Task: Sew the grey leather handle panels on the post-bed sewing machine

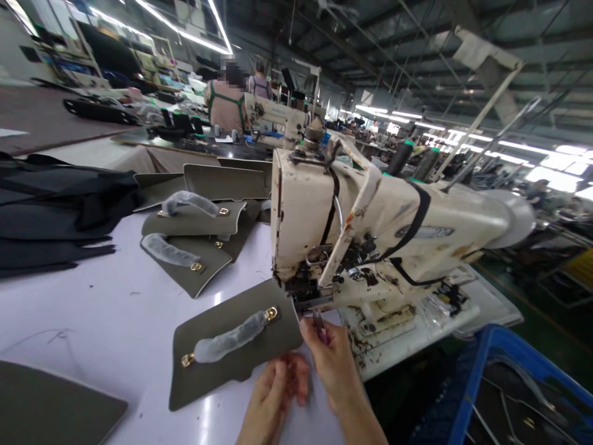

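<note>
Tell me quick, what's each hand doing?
Left hand: fingers curled on the edge of the olive-green leather panel.
Right hand: closed on a small pink-handled tool.

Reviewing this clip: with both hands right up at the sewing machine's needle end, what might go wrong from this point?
1. The right hand holds a small tool just under the needle area; its fingers could be hurt if the machine ran.
2. The left hand pins only the near edge of the olive panel, which might skew.
3. The wrapped handle may snag on the machine head.
</note>
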{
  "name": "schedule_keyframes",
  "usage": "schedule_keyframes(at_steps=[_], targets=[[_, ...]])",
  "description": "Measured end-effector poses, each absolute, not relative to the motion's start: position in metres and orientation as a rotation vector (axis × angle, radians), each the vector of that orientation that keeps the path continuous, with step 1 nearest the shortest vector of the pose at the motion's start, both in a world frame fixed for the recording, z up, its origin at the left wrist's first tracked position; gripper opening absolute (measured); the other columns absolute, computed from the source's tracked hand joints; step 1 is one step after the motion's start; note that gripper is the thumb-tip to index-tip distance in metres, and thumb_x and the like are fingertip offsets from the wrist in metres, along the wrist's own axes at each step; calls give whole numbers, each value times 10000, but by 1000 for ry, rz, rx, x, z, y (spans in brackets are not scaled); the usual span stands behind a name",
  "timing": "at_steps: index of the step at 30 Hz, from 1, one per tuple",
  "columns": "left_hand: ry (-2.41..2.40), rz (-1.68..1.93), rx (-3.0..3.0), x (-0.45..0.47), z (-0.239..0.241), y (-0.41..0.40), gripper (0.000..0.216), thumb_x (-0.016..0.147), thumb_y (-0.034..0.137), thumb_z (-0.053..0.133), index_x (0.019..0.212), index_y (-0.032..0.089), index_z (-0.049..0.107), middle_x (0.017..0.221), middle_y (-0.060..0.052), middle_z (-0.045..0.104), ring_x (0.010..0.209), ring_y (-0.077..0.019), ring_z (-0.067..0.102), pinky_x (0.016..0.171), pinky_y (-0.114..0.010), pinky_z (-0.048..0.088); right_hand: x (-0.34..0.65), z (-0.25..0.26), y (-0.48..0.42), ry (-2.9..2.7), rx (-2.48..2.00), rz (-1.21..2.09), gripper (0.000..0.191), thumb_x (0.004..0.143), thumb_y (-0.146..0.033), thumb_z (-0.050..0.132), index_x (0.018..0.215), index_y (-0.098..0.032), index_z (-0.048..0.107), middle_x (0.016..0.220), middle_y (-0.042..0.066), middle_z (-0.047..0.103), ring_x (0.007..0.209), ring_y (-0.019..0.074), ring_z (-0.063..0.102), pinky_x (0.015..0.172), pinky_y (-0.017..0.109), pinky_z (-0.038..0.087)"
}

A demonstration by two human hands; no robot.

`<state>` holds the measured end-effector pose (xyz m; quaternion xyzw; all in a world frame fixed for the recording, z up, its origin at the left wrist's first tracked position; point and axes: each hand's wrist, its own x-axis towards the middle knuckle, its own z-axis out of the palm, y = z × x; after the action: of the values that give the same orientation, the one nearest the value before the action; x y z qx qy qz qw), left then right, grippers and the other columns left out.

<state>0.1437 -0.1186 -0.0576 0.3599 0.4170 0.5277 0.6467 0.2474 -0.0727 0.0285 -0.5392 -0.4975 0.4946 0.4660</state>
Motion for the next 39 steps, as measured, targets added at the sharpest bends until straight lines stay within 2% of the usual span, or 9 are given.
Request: schedule_keyframes(at_steps=[2, 4, 8, 12, 18, 22, 25, 31, 39], targets=[[1067, 1299, 848, 147, -61, -109, 614, 925, 661, 290, 702, 171, 585, 672, -51, 544, 610, -163, 495, 634, -315, 474, 248, 29, -72, -1157, -1297, 1324, 429, 878, -513, 655, 652, -159, 567, 550, -74, 285, 534, 92, 238, 506, 246, 210], [1223, 1324, 929, 143, -63, -104, 610, 911, 666, 344, 590, 186, 541, 604, -48, 528, 628, -179, 503, 677, -316, 460, 249, 31, -71, -1104, -1264, 1428, 402, 861, -509, 682, 687, -153, 610, 519, -93, 240, 495, 76, 172, 486, 249, 173], [1434, 1344, 989, 126, -66, -101, 438, 820, 578, 585, 590, 206, 565, 607, -37, 574, 634, -192, 528, 691, -310, 445, 252, 34, -70, -1064, -1161, 1519, 328, 845, -459, 724, 788, -136, 723, 539, -96, 222, 492, 58, 116, 475, 247, 123], [1513, 1353, 1052, 118, -61, -101, 348, 812, 474, 594, 581, 215, 560, 599, -30, 590, 628, -191, 553, 668, -295, 446, 252, 28, -65, -976, -1064, 1607, 261, 810, -394, 776, 878, -143, 784, 537, -96, 244, 480, 46, 122, 453, 234, 91], [1499, 1407, 1056, 124, -50, -99, 406, 849, 504, 521, 586, 197, 562, 596, -33, 597, 598, -170, 553, 642, -271, 461, 253, 26, -58, -876, -1012, 1679, 291, 659, -334, 888, 868, -146, 815, 476, -80, 383, 444, 27, 207, 420, 202, 156], [1473, 1411, 1026, 128, -43, -101, 445, 862, 536, 538, 587, 187, 556, 564, -19, 565, 562, -148, 524, 623, -256, 455, 252, 33, -58, -875, -1037, 1611, 256, 630, -277, 900, 846, -161, 822, 555, -34, 567, 465, 25, 295, 447, 186, 256], [1482, 1375, 983, 131, -40, -105, 490, 892, 548, 524, 592, 167, 596, 578, -37, 592, 576, -145, 544, 633, -250, 462, 252, 36, -60, -848, -1059, 1607, 236, 627, -243, 887, 841, -167, 822, 615, -10, 649, 462, 23, 335, 467, 184, 312], [1358, 1471, 727, 138, -42, -108, 481, 844, 591, 598, 681, 143, 661, 653, -76, 651, 618, -167, 592, 604, -270, 496, 251, 38, -62, -823, -1093, 1591, 268, 595, -201, 887, 849, -156, 816, 629, -3, 677, 463, 25, 390, 489, 179, 365], [1411, 1489, 597, 142, -26, -110, 453, 795, 549, 686, 630, 129, 645, 604, -53, 625, 539, -125, 534, 513, -234, 432, 251, 39, -64, -814, -1137, 1582, 255, 618, -211, 865, 860, -148, 815, 626, -2, 672, 455, 23, 367, 462, 174, 338]])
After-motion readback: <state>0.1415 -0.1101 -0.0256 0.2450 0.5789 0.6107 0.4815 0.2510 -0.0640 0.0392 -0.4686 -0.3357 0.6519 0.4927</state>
